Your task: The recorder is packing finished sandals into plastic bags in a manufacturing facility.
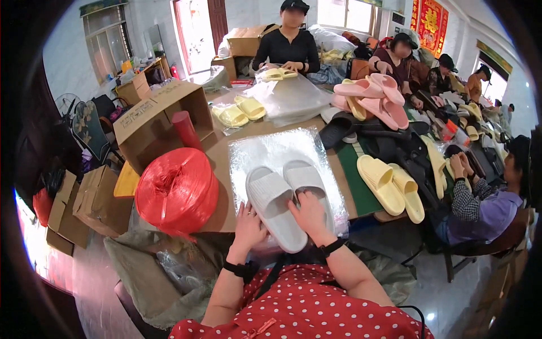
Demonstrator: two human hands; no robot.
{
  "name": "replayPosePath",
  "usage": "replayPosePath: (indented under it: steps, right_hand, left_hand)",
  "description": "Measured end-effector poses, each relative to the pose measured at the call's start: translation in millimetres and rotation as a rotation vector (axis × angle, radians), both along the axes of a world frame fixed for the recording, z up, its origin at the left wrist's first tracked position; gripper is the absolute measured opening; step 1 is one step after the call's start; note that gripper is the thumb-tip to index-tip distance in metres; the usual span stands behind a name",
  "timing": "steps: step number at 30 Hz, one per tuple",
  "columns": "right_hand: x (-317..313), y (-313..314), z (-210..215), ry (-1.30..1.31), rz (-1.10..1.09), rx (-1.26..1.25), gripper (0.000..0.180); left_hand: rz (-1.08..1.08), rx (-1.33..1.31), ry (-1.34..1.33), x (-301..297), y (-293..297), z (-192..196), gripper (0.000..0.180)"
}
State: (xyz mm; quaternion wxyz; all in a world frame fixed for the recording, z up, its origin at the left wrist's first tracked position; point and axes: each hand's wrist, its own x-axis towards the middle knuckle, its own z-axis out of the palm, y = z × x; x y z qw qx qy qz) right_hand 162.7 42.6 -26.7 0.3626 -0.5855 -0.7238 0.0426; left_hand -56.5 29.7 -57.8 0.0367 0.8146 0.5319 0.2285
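Two light grey slide slippers lie side by side on a shiny clear plastic bag [248, 150] on the table in front of me, toes pointing away. The left slipper [278, 221] sits nearer and its heel reaches past the table edge. My left hand [250, 227] rests against its outer side, fingers stretched out over the plastic. My right hand [310, 214] is closed on the right slipper [307, 179], its fingertips at the gap between the pair and near the strap.
To the left stand a big roll of red plastic twine [178, 189], an open cardboard box [161, 121] and a red cylinder [186, 131]. Yellow slippers [389, 186] lie at right, pink ones [375, 93] are piled behind. Co-workers sit across [287, 48] and at right [485, 198].
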Motion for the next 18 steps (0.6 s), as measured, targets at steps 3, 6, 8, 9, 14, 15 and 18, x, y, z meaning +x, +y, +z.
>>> replayPosePath:
  steps: [3, 6, 8, 9, 14, 15, 18]
  right_hand:
    - [-0.6, -0.2, 1.9, 0.017, -0.005, 0.030, 0.034]
    - [-0.8, -2.5, 3.2, 0.004, -0.005, -0.039, 0.035]
    - [-1.2, -2.2, 0.3, 0.026, 0.002, -0.011, 0.035]
    - [-0.8, -2.4, -0.3, 0.025, 0.000, -0.011, 0.035]
    - [-1.3, -3.5, 4.7, 0.015, 0.010, -0.038, 0.035]
    - [-0.4, -1.9, 4.0, 0.016, 0.007, -0.034, 0.035]
    - [1.0, -0.6, 0.5, 0.007, 0.003, -0.008, 0.035]
  left_hand:
    - [0.004, -0.013, 0.022, 0.0, -1.6, 1.5, 0.055]
    - [0.003, -0.013, 0.035, -0.8, -2.8, -1.7, 0.055]
    - [0.005, -0.003, 0.028, -1.2, -0.9, -3.1, 0.056]
    - [0.007, -0.011, 0.023, -0.4, -4.1, -1.6, 0.056]
    - [-0.005, 0.012, -0.033, -1.4, -4.8, 0.7, 0.048]
    - [-0.005, 0.006, -0.030, -0.8, -3.6, 0.8, 0.048]
    - [-0.003, 0.000, -0.032, 1.6, -3.8, 3.5, 0.049]
